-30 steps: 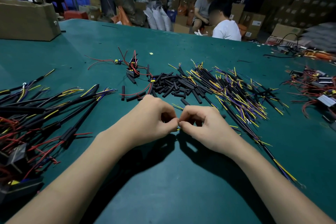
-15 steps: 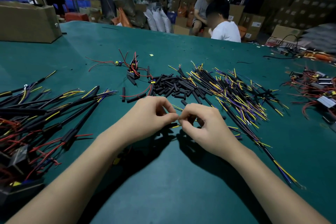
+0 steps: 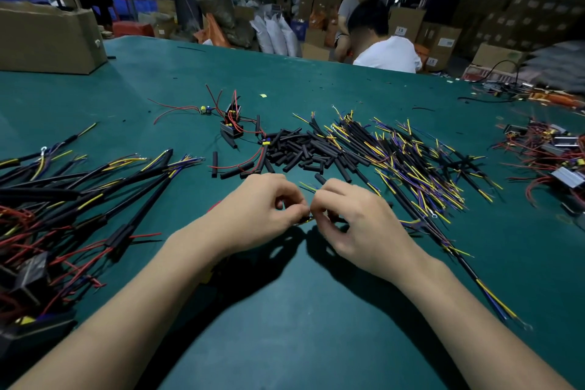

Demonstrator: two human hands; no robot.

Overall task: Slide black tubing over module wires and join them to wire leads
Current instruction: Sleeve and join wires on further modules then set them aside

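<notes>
Both hands meet just above the green table (image 3: pixel 285 310), close in front of the person, so the small work sits right under their eyes. The left hand (image 3: pixel 262 209) and the right hand (image 3: pixel 351 222) each have thumb and forefinger pinched together on the ends of thin wires (image 3: pixel 306 219), fingertips almost touching. That looks like the joining step, though the joint itself is hidden between the fingers. Whether a sleeve is already on I cannot tell.

The supplies lie within easy reach: a heap of short black tubing (image 3: pixel 304 152) just beyond the hands, the yellow and purple wire leads (image 3: pixel 418 168) fanned out to the right of it, and finished bundles (image 3: pixel 79 199) set aside on the left. A small module (image 3: pixel 232 127) with red wires waits behind the tubing.
</notes>
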